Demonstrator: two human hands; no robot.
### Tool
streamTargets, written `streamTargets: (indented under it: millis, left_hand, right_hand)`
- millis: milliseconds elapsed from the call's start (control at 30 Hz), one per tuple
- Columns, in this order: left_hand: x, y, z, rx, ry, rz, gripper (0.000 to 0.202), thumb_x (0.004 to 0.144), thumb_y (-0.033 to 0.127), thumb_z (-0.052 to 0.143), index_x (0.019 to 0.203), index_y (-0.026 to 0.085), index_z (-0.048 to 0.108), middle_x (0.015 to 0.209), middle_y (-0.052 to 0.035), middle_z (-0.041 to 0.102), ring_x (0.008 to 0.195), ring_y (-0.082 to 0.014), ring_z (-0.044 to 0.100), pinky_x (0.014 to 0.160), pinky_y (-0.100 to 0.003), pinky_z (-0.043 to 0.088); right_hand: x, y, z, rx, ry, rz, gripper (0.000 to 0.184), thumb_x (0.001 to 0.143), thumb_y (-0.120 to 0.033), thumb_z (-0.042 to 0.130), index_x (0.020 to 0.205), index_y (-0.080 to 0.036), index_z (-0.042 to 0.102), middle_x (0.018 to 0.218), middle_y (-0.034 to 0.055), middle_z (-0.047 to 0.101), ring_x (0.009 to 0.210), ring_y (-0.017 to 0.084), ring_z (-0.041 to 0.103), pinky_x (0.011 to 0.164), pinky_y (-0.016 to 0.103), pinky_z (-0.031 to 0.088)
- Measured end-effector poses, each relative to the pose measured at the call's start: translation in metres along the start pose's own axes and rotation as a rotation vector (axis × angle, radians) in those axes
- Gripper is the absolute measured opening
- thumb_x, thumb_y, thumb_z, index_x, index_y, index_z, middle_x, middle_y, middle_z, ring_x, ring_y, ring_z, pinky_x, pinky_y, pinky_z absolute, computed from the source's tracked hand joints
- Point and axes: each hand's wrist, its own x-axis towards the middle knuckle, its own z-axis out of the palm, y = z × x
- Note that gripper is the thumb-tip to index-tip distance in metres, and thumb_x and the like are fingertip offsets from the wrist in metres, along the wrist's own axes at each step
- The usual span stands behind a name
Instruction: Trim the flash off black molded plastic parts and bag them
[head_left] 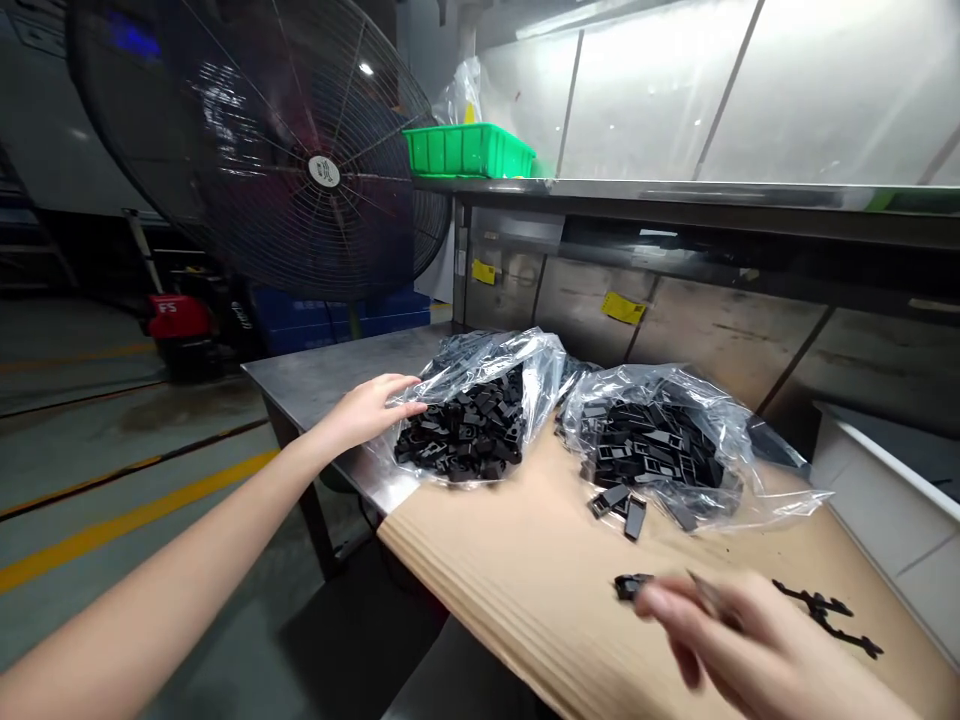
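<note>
My left hand [371,408] reaches out to the left clear plastic bag [480,400] full of small black plastic parts, its fingers spread and touching the bag's edge. My right hand [742,640] is low at the front right, blurred by motion, fingers pinched on a small black plastic part [631,585] above the cardboard sheet [525,590]. A second clear bag [660,440] of black parts lies to the right, with a few loose parts [622,510] spilled in front of it.
A steel table [330,375] carries the cardboard. A black part strip [825,610] lies at the right. A large fan [262,150] stands behind left, a green bin [465,150] on a steel shelf, a white box [892,500] at the right.
</note>
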Motion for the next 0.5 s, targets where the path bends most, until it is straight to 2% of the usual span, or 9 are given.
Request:
streamTargets:
  millis: [33, 133, 233, 333, 500]
  left_hand:
    - [-0.002, -0.003, -0.002, -0.016, 0.004, -0.013, 0.043, 0.075, 0.048, 0.054, 0.108, 0.022, 0.059, 0.115, -0.0074, 0.058, 0.105, -0.0264, 0.052, 0.086, -0.032, 0.039]
    - [-0.008, -0.008, -0.005, -0.086, 0.015, -0.052, 0.043, 0.072, 0.051, 0.053, 0.103, 0.024, 0.063, 0.087, -0.0044, 0.069, 0.083, -0.0263, 0.061, 0.068, -0.026, 0.042]
    - [-0.009, -0.013, -0.005, -0.213, 0.033, -0.066, 0.035, 0.072, 0.047, 0.054, 0.093, 0.023, 0.067, 0.055, 0.0005, 0.063, 0.058, -0.0203, 0.058, 0.053, -0.022, 0.039]
    - [-0.002, -0.016, -0.004, -0.38, 0.092, -0.095, 0.03, 0.074, 0.043, 0.052, 0.083, 0.019, 0.067, 0.044, 0.0028, 0.052, 0.044, -0.0146, 0.049, 0.044, -0.02, 0.035]
    - [0.016, -0.014, -0.003, -0.648, 0.177, -0.149, 0.028, 0.074, 0.04, 0.052, 0.079, 0.015, 0.062, 0.045, 0.0042, 0.047, 0.038, -0.0099, 0.042, 0.038, -0.018, 0.032]
  right_hand:
    - [0.02, -0.018, 0.005, -0.099, -0.144, 0.041, 0.039, 0.076, -0.05, 0.046, 0.059, -0.018, 0.06, 0.045, -0.0013, 0.05, 0.031, 0.005, 0.033, 0.031, 0.02, 0.022]
    - [0.084, -0.057, 0.018, -0.206, -0.174, 0.098, 0.039, 0.082, -0.04, 0.047, 0.056, -0.013, 0.056, 0.043, -0.0034, 0.046, 0.033, 0.003, 0.034, 0.033, 0.018, 0.024]
    - [0.133, -0.065, 0.028, -0.258, -0.191, 0.204, 0.026, 0.086, -0.035, 0.047, 0.084, -0.012, 0.057, 0.068, -0.0019, 0.057, 0.05, 0.006, 0.052, 0.046, 0.021, 0.043]
    - [0.156, -0.059, 0.038, -0.246, -0.258, 0.265, 0.025, 0.086, -0.032, 0.048, 0.102, -0.013, 0.054, 0.091, 0.0029, 0.059, 0.072, 0.012, 0.059, 0.062, 0.029, 0.05]
    - [0.166, -0.047, 0.056, -0.225, -0.295, 0.241, 0.021, 0.087, -0.031, 0.047, 0.099, -0.016, 0.056, 0.093, 0.0032, 0.06, 0.073, 0.012, 0.059, 0.063, 0.029, 0.05]
